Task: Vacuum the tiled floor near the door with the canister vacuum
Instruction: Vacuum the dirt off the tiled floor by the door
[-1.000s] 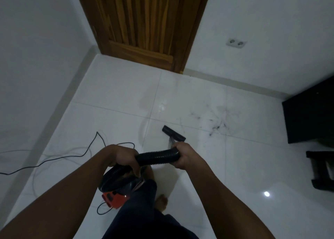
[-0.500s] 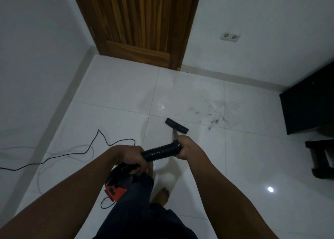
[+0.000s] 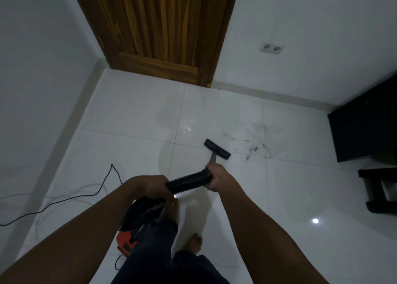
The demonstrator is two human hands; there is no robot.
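The person is standing on the white tiled floor (image 3: 133, 116) a little back from the wooden door (image 3: 163, 26), both hands busy. The right hand (image 3: 217, 176) is wrapped tight round the upper end of the ribbed black hose (image 3: 189, 181), right where it joins the thin wand (image 3: 212, 160). The wand runs forward and down to the flat black floor nozzle (image 3: 217, 149), which sits on the tile near a grout line. Just to the right of the nozzle, not touching it, is a scatter of dark hair and dirt (image 3: 254, 148).

The left hand (image 3: 150, 187) is curled over the black top of the canister vacuum (image 3: 137, 217), right where the hose comes out. The canister's orange body pokes out below, tucked against the person's dark trouser leg (image 3: 154, 247), with 1 bare foot (image 3: 194, 244) beside it. Can't tell if the canister is on the floor or lifted.

A black power cord (image 3: 64, 200) snakes off to the left. There's a double wall socket (image 3: 271, 48) right of the door, and a dark cabinet (image 3: 369, 122) plus a low black stand (image 3: 378, 189) on the right.
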